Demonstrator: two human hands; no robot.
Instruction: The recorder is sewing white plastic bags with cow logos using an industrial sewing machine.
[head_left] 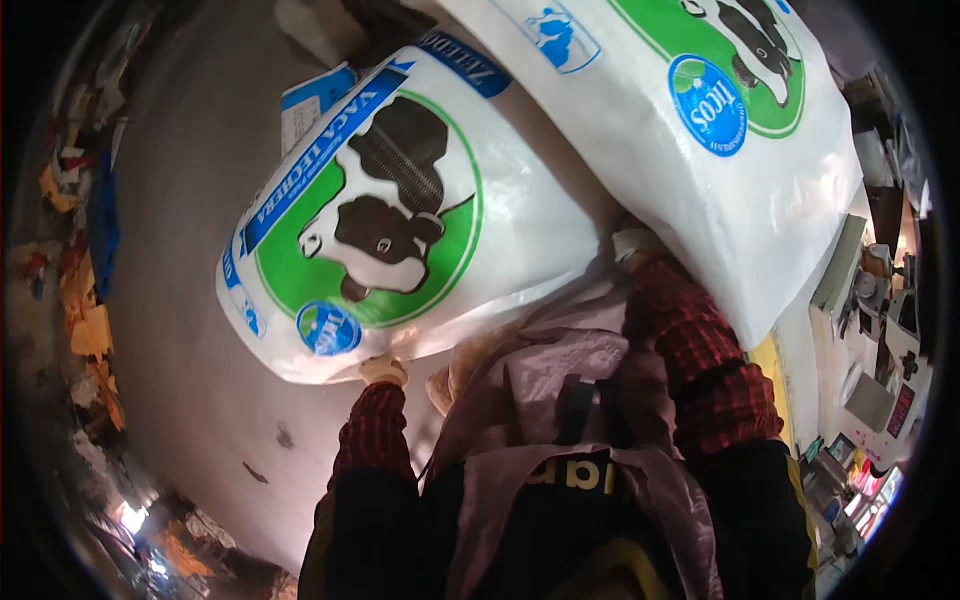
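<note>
A full white woven sack (pixel 540 200) with a cow on a green round patch lies tilted before me. At its near edge my left hand (pixel 385 372) is closed on the rim of the material, fingertips hidden under it. A second large white sack (pixel 770 220) with the same print rises at the right and partly overlaps the first. My right hand (pixel 636 243) reaches into the gap where the two sacks meet. Its fingers are hidden there, so I cannot see what they hold.
A grey floor (pixel 190 250) stretches along the left, with orange-brown scraps (pixel 88 315) and a blue piece (pixel 105 225) at its far side. A small blue-and-white label (pixel 305 105) sticks out behind the first sack. To the right stand a sewing machine (pixel 890 400) and assorted equipment.
</note>
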